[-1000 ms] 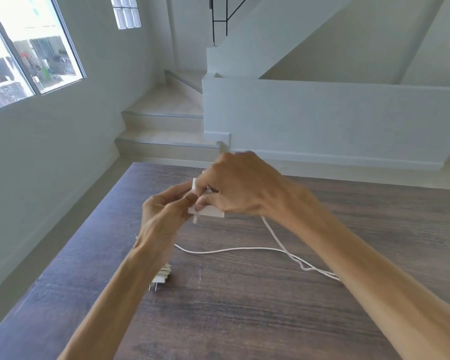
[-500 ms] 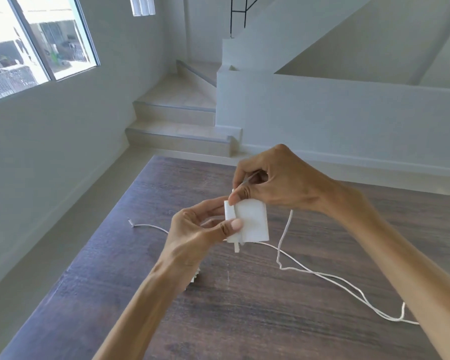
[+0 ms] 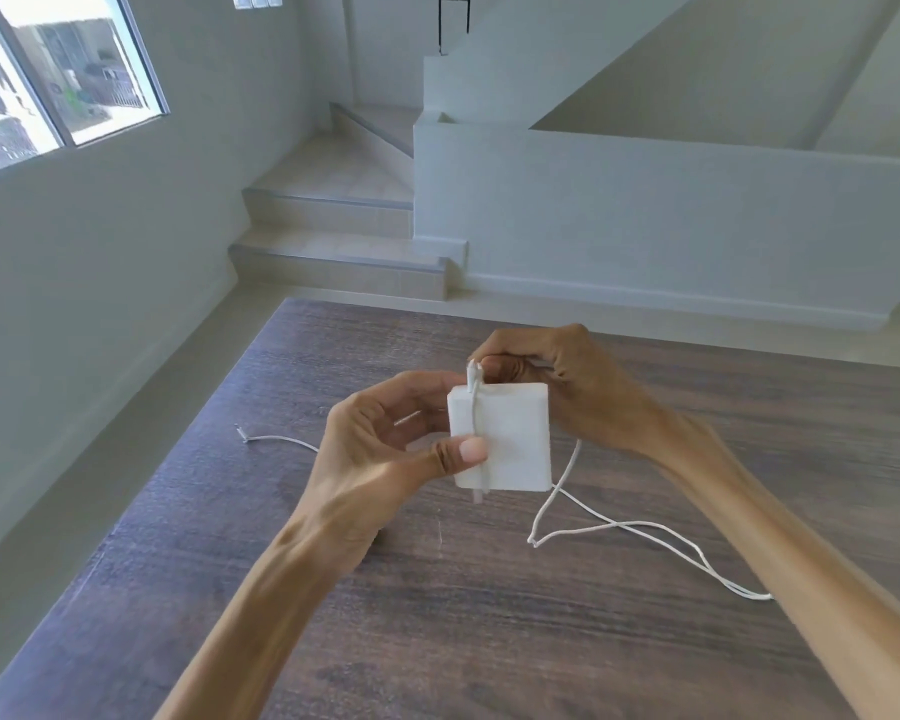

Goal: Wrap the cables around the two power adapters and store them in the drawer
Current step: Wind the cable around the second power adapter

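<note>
So both hands are up over the middle of the dark wood table, with the white power adapter held between them, clear of the surface. The left hand grips the adapter's left edge, thumb pressed across the front face and pinning one run of the thin white cable that goes straight up and down that face. The right hand sits just behind the adapter's top edge, fingers curled around the cable where it loops over the top corner. From under the right hand the cable drops down to the table, makes a loose crossed loop just below and to the right of the adapter, then trails off under the right forearm. Another cable end lies flat on the table well left of the left hand, near the table's left edge. Plenty of bare wood below both wrists. Beyond the far table edge there's floor, then the stairs.
</note>
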